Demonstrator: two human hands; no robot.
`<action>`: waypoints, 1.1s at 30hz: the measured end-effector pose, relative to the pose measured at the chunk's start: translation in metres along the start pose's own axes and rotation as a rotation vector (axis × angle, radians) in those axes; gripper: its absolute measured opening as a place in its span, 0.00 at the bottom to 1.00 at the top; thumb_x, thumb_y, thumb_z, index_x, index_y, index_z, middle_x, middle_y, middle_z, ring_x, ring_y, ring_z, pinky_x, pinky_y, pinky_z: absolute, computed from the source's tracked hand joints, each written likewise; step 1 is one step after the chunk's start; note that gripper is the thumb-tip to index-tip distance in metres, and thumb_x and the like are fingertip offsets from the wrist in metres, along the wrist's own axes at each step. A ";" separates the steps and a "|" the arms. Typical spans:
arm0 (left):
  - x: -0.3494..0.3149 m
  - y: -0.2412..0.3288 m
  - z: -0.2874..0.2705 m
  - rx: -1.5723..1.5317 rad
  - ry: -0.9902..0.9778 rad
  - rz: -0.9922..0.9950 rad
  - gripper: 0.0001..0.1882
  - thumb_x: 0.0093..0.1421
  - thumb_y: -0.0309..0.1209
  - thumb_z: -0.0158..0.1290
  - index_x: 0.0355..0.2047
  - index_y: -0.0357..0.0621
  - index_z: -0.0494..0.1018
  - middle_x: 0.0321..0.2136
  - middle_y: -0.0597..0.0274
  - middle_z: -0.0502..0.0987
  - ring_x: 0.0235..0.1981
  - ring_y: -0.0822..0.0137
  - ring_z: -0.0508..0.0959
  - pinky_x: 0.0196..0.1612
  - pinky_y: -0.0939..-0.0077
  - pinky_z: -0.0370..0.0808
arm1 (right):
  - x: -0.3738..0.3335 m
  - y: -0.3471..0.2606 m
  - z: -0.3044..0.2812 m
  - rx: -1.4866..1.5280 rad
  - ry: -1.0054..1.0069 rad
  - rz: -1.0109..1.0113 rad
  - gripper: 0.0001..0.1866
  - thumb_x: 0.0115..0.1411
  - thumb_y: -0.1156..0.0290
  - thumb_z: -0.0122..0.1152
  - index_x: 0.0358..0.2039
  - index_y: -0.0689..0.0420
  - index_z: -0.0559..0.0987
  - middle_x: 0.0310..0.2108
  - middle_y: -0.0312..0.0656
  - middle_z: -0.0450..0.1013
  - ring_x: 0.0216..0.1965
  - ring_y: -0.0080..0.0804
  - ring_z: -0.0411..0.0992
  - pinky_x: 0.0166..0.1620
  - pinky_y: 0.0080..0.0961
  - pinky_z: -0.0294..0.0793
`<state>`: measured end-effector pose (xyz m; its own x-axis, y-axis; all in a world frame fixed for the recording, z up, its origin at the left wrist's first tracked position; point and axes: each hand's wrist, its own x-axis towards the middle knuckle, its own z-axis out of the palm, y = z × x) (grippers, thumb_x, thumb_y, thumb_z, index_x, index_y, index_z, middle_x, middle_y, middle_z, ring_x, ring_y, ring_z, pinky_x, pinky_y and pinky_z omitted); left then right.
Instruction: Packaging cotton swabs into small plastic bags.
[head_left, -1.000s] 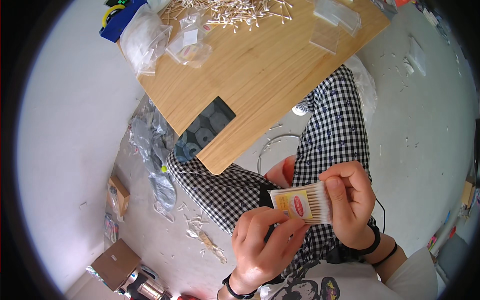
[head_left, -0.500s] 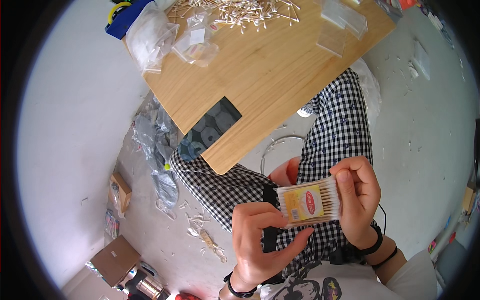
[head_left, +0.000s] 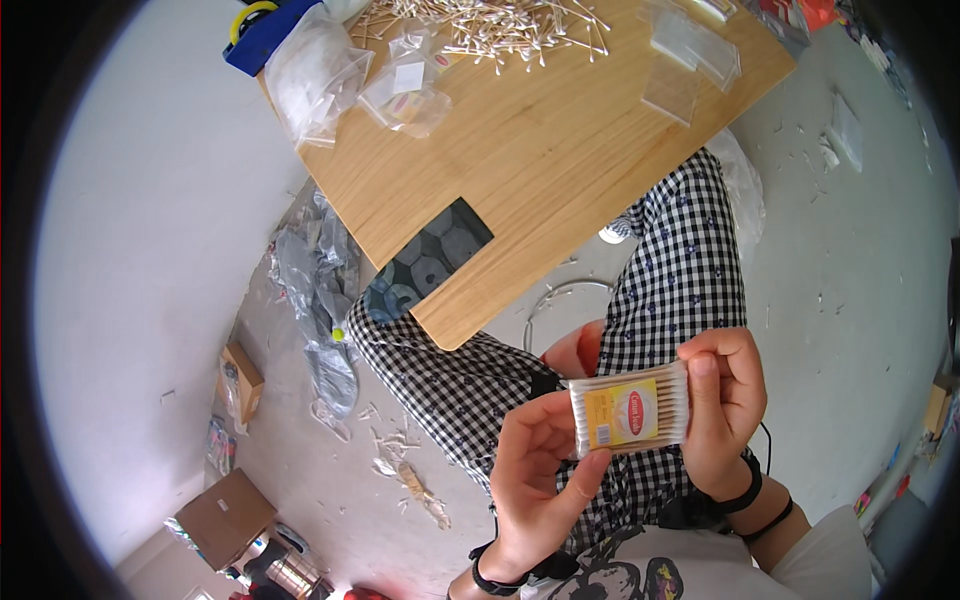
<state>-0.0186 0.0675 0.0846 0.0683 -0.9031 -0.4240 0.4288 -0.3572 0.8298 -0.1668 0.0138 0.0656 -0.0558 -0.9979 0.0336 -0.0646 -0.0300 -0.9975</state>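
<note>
A small clear packet of cotton swabs [head_left: 630, 412] with a yellow label is held over my lap, above my checked trousers [head_left: 660, 300]. My left hand [head_left: 535, 475] grips its left end from below with thumb and fingers. Around the packet's right end my right hand [head_left: 725, 410] is wrapped. On the wooden table [head_left: 540, 170] ahead lies a loose pile of cotton swabs [head_left: 480, 25] at the far edge.
Empty clear bags [head_left: 690, 60] and crumpled plastic bags [head_left: 320, 65] lie on the table, with a dark tablet [head_left: 430, 262] at its near corner. A blue object [head_left: 262, 32] sits at the far left. Plastic scraps [head_left: 320, 300] and cardboard boxes [head_left: 225, 515] litter the floor.
Both hands have turned and lifted the packet slightly, so its yellow label faces up more squarely. The view has shifted a little toward the table.
</note>
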 end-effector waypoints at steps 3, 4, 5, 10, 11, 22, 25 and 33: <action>-0.002 0.000 0.001 0.048 0.001 0.038 0.26 0.54 0.17 0.55 0.51 0.31 0.58 0.44 0.50 0.72 0.46 0.66 0.74 0.49 0.74 0.72 | 0.001 0.000 0.001 0.022 -0.021 0.024 0.06 0.65 0.74 0.46 0.35 0.64 0.71 0.30 0.37 0.70 0.26 0.14 0.65 0.31 0.10 0.65; -0.003 -0.001 0.001 0.073 0.014 0.060 0.26 0.54 0.17 0.55 0.51 0.32 0.57 0.44 0.50 0.72 0.46 0.66 0.74 0.49 0.74 0.72 | 0.000 0.000 0.001 0.026 -0.020 0.032 0.06 0.65 0.74 0.46 0.36 0.63 0.71 0.31 0.37 0.70 0.26 0.13 0.65 0.31 0.10 0.65; -0.003 -0.002 0.002 0.095 0.025 0.079 0.27 0.54 0.17 0.55 0.52 0.32 0.57 0.44 0.50 0.72 0.45 0.66 0.74 0.49 0.73 0.72 | 0.000 0.000 0.000 0.027 -0.016 0.041 0.06 0.65 0.74 0.45 0.36 0.63 0.70 0.31 0.37 0.70 0.26 0.13 0.65 0.30 0.10 0.65; 0.000 -0.007 -0.001 0.120 0.069 0.161 0.27 0.54 0.17 0.54 0.52 0.32 0.56 0.43 0.50 0.71 0.45 0.65 0.74 0.48 0.73 0.73 | 0.002 -0.004 0.004 -0.015 0.001 0.037 0.07 0.65 0.72 0.45 0.35 0.62 0.70 0.27 0.34 0.68 0.23 0.11 0.62 0.28 0.10 0.62; 0.000 -0.006 -0.002 0.097 0.080 0.157 0.27 0.54 0.17 0.54 0.53 0.32 0.56 0.43 0.50 0.71 0.45 0.64 0.74 0.46 0.73 0.75 | 0.001 -0.003 0.002 -0.001 -0.031 0.035 0.06 0.65 0.75 0.45 0.37 0.63 0.70 0.27 0.35 0.70 0.25 0.12 0.64 0.29 0.10 0.63; 0.002 -0.007 -0.005 -0.091 0.001 0.076 0.23 0.57 0.17 0.51 0.51 0.31 0.56 0.43 0.46 0.70 0.44 0.61 0.75 0.40 0.73 0.79 | 0.004 -0.008 0.004 0.028 -0.043 0.136 0.07 0.65 0.72 0.46 0.34 0.62 0.71 0.27 0.34 0.69 0.24 0.11 0.63 0.29 0.10 0.63; 0.000 -0.007 0.001 -0.020 0.150 0.087 0.22 0.54 0.23 0.56 0.45 0.32 0.59 0.38 0.49 0.72 0.37 0.63 0.77 0.32 0.74 0.79 | 0.005 -0.007 0.005 0.044 -0.036 0.134 0.07 0.65 0.72 0.46 0.34 0.62 0.70 0.26 0.33 0.69 0.23 0.10 0.62 0.27 0.09 0.62; -0.004 -0.017 -0.008 0.216 0.127 0.292 0.21 0.50 0.17 0.60 0.41 0.32 0.62 0.36 0.53 0.71 0.36 0.68 0.75 0.38 0.77 0.76 | 0.008 -0.006 0.006 0.110 -0.027 0.250 0.08 0.66 0.70 0.47 0.33 0.60 0.70 0.23 0.30 0.67 0.20 0.08 0.60 0.23 0.07 0.58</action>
<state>-0.0195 0.0794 0.0693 0.2765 -0.9422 -0.1892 0.1761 -0.1438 0.9738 -0.1610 0.0057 0.0713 -0.0294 -0.9762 -0.2148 0.0566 0.2130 -0.9754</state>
